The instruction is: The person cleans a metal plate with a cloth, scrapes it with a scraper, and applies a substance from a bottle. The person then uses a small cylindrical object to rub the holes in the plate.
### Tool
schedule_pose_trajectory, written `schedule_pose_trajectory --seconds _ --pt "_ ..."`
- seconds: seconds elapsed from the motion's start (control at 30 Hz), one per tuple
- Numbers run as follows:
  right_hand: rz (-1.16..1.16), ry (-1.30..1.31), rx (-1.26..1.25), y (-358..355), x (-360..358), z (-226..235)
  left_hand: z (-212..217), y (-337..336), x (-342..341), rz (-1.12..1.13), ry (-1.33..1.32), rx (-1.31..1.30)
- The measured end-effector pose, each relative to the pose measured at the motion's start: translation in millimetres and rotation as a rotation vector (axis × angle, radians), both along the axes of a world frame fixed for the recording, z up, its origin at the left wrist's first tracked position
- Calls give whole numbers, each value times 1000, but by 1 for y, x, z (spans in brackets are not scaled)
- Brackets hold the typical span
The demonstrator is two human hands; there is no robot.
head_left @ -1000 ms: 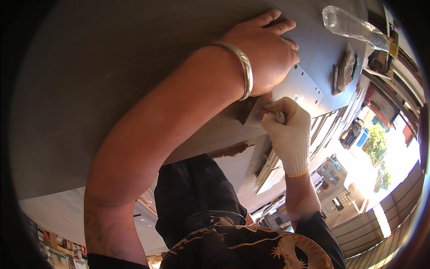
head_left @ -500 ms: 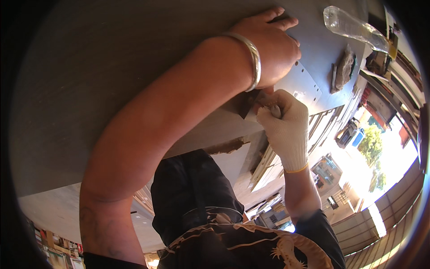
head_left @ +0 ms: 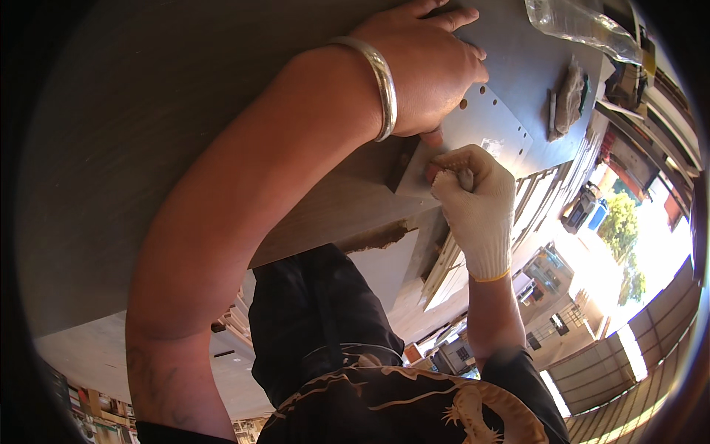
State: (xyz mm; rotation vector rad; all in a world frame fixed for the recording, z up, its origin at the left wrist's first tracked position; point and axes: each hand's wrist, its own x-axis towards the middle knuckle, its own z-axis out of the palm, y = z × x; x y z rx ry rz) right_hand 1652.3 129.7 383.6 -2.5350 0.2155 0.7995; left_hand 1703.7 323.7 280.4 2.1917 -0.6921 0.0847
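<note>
My left hand (head_left: 433,63) is bare, with a silver bangle (head_left: 385,89) at the wrist. It reaches across a wide dark board (head_left: 163,103), fingers stretched out and thumb lying on a pale, flat plate with round holes (head_left: 499,122). Part of the plate is hidden under that hand. Close to the plate's near end is my right hand (head_left: 477,196), in a white knitted glove with bare fingertips. Its fingers are pinched together. A small greyish end shows between them, too little of it to name.
A clear plastic bottle (head_left: 584,29) lies at the far right of the board, with a crumpled, brownish packet (head_left: 569,100) nearer. The board's near edge has a ragged brown patch (head_left: 381,237). Stacked strips (head_left: 444,270) lie below, to the right.
My left hand has slid left, and more of the plate and its holes shows. My right hand stays pinched at the plate's near end. The view has shifted slightly.
</note>
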Motion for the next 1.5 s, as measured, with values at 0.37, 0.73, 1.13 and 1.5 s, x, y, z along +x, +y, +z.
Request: schedule_pose_trajectory --seconds 0.37,0.73,1.13,1.5 --pt "69 49 -11 10 2 -1 -9 -7 2 41 -21 -48" --pt "-116 64 30 -7 1 3 11 15 2 -114 84 17" --pt "-29 66 -2 1 2 -3 19 12 2 -54 91 -8" --pt "-44 38 45 -5 -5 0 23 15 4 -92 131 -7"
